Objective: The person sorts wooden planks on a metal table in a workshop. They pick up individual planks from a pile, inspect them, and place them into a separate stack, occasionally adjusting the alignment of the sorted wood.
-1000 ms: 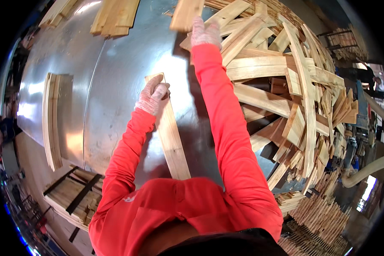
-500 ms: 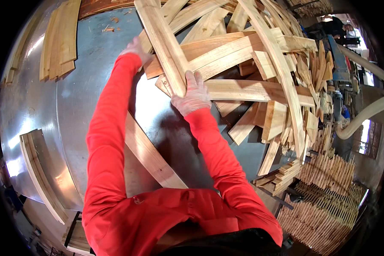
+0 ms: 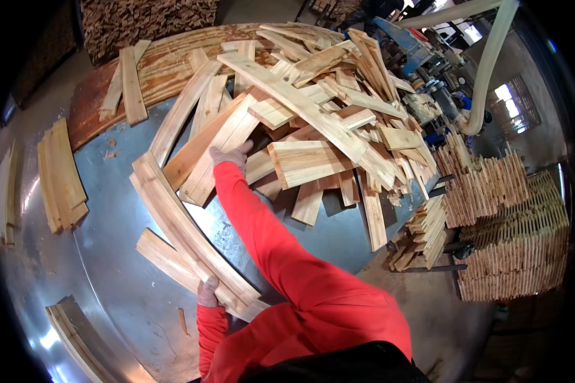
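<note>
A pair of long, curved wooden boards (image 3: 191, 233) lies at a slant across the metal table in front of me. Near their close end my left hand (image 3: 207, 292) is closed on the edge of a board. Another pale board (image 3: 166, 260) sticks out from beneath them. My right hand (image 3: 232, 155) reaches to the near side of a heap of loose boards (image 3: 310, 163). Its gloved fingers are curled around the edge of a wide wooden board (image 3: 220, 153); the fingertips are partly hidden.
Small stacks of boards (image 3: 61, 175) lie along the left side of the metal table (image 3: 118, 239). Two boards (image 3: 132, 86) rest on the worn wooden top at the back. Stacked slats (image 3: 505, 242) stand at right, below machinery (image 3: 409, 48) and a pale hose (image 3: 489, 70).
My view has turned to the right. A long board is now laid at a slant before me. My left hand has come back near my body; my right hand has moved onto the heap.
</note>
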A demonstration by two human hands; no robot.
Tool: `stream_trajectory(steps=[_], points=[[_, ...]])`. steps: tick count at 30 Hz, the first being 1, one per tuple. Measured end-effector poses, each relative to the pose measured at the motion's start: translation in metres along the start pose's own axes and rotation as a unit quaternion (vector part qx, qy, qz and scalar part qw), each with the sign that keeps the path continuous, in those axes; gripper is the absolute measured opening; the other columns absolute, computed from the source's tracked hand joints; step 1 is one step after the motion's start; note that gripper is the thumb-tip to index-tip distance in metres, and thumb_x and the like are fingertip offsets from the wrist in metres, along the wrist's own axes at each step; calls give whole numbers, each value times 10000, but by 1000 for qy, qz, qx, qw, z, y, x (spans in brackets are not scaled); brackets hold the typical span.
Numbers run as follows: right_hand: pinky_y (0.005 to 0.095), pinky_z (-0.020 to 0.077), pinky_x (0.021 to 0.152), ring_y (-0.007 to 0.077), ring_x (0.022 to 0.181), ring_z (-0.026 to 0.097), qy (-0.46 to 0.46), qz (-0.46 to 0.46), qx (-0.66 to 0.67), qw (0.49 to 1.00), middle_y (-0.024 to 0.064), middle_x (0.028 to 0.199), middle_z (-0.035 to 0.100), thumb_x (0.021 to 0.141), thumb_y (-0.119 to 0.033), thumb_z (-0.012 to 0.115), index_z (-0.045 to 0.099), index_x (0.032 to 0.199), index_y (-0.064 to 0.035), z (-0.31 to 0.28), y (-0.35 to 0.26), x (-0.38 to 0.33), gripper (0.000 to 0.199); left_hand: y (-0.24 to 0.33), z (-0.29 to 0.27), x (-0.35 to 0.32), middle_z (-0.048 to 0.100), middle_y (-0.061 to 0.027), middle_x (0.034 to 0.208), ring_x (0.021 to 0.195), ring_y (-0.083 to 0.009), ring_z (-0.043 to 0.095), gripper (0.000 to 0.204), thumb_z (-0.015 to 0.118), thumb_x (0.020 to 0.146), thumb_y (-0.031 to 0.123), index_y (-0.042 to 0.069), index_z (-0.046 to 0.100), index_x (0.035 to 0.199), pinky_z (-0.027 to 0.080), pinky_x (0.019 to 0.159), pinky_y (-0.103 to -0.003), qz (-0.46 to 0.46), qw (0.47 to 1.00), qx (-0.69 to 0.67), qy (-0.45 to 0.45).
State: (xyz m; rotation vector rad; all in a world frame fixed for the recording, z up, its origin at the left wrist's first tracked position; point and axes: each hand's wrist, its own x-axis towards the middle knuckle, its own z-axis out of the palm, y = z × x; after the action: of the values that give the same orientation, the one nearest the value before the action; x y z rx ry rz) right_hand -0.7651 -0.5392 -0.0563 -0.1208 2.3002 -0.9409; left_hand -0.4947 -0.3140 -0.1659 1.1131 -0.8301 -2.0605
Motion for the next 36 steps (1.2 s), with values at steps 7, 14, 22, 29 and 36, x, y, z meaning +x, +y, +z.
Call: stream_trajectory(steps=[7, 14, 22, 29, 36], points=[[399, 478, 896, 307, 1013, 607, -127, -314, 103, 935, 180, 1132, 615, 837, -362, 654, 475, 1247, 23, -10, 98, -21, 591, -8, -52, -52, 657, -29, 950, 794, -156, 608, 666, 636, 805, 569, -14, 602, 1124, 505, 732, -291, 78, 981, 153, 94], [372, 401, 1003, 249, 1167, 534, -427, -439, 49, 789, 161, 1273, 551, 887, -289, 572, 428, 1340, 12, -38, 143, -98, 563, -3, -45, -95, 659, -18, 937, 773, -131, 601, 391, 608, 756, 141, -1, 624, 1120, 507, 726, -279, 20, 982, 93, 163], [446, 410, 981, 391, 1183, 513, -129, -552, -282, 775, 258, 1289, 523, 772, -520, 673, 425, 1325, -34, 69, -133, -57, 777, -20, -35, -97, 655, -40, 848, 751, -139, 589, 389, 633, 771, 237, -3, 626, 1077, 497, 700, -300, -21, 966, 139, 216], [457, 225, 1129, 380, 1302, 392, -40, -599, -673, 433, 202, 1401, 415, 707, -315, 732, 249, 1461, -130, 46, -35, 32, 914, 17, -25, -120, 616, -1, 855, 743, -113, 536, 389, 611, 792, 300, 20, 629, 1061, 461, 668, -272, 15, 981, 76, 176], [502, 382, 1019, 239, 1081, 568, -278, -830, -394, 281, 81, 1085, 624, 834, -205, 521, 595, 1102, -157, 29, 77, -121, 282, -15, -82, -136, 683, -91, 935, 831, -197, 645, 405, 584, 845, 247, 22, 576, 1182, 516, 728, -328, -30, 940, 250, 231]])
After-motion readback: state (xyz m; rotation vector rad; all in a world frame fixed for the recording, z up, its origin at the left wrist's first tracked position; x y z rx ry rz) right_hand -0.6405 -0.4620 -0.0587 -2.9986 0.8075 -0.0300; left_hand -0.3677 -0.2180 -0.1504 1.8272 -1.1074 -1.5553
